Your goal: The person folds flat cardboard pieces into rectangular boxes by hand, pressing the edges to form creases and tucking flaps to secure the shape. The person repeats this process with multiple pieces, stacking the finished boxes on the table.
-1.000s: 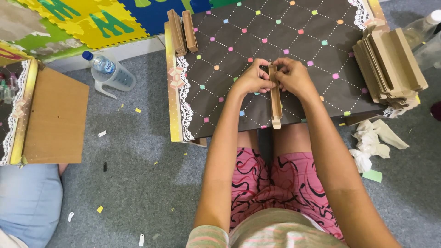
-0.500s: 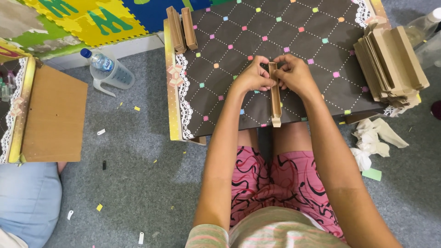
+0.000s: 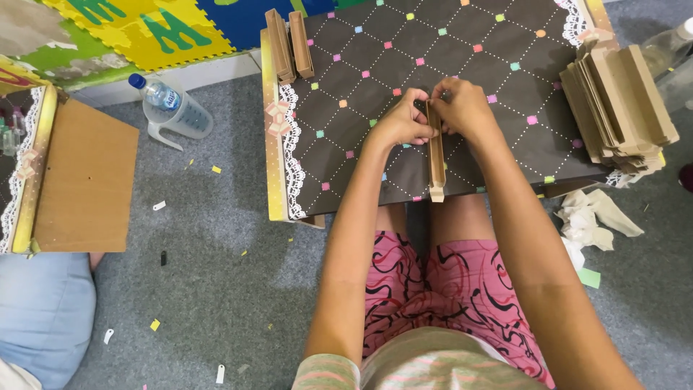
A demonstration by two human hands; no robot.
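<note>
A long narrow brown cardboard piece (image 3: 437,162) lies lengthwise on a dark board with a dotted diamond pattern and coloured squares (image 3: 375,65). My left hand (image 3: 403,124) and my right hand (image 3: 464,108) both pinch its far end, one on each side, fingers closed on the cardboard. The near end of the piece reaches the board's front edge above my lap. White lace and a gold strip (image 3: 277,144) run along the board's left edge.
Two folded cardboard pieces (image 3: 289,43) lie at the board's far left corner. A stack of flat cardboard pieces (image 3: 621,105) sits at its right. On the grey floor are a jug holding a bottle (image 3: 173,112), a brown board (image 3: 79,184), crumpled paper (image 3: 595,217) and scraps.
Both hands have shifted slightly along the far end of the cardboard piece, keeping their pinch. The piece itself has barely moved.
</note>
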